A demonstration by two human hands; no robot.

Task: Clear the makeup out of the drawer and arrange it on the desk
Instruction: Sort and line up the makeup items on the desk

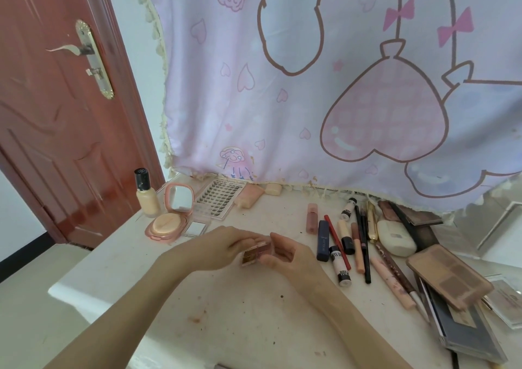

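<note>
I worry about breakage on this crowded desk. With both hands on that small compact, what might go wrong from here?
1. The small compact is pinched between left hand and right hand above the desk; a slip could drop it.
2. The brown palette lies tilted on a stack near the desk's edge and could slide off.
3. The foundation bottle stands upright near the left edge; a nudge might topple it.

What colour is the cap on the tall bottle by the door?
Black, on the bottle, seen from the head view.

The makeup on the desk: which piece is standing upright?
Only the foundation bottle with the black cap, at the desk's far left beside the open pink compact, stands upright. The tubes and pencils lie flat.
</note>
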